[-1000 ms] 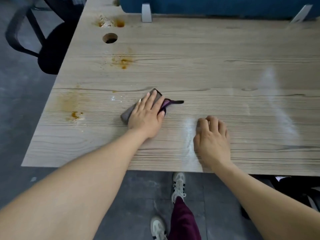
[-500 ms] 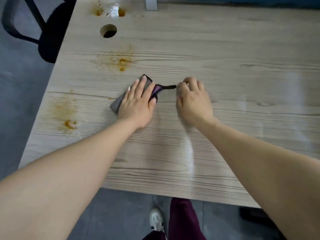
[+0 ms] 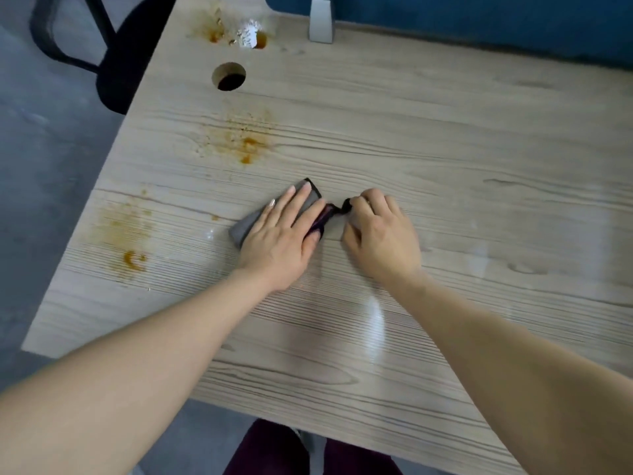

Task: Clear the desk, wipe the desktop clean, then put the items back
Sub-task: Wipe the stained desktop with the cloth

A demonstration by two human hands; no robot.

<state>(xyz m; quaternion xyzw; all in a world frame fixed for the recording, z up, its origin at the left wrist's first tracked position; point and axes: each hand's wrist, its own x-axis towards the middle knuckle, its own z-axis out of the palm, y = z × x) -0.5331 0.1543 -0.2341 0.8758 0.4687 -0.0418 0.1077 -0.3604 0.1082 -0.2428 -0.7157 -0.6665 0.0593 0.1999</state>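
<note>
Left hand [image 3: 279, 243] lies flat on the grey cloth [image 3: 251, 221] mid-table [image 3: 445, 138]; right hand [image 3: 380, 240] pinches its dark tag [image 3: 344, 207]. Refold, then press hard toward the orange stains [image 3: 245, 144] at 11 o'clock; lift residue, don't smear.

Head camera looks steeply down, close over the desk [image 3: 445, 138].

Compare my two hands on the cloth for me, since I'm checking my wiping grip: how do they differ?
The left hand lies flat, fingers straight, pressing the grey cloth; the right hand is curled, pinching the cloth's dark loop. The left covers most of the cloth; the right touches only its end. Both rest on the desk.
</note>
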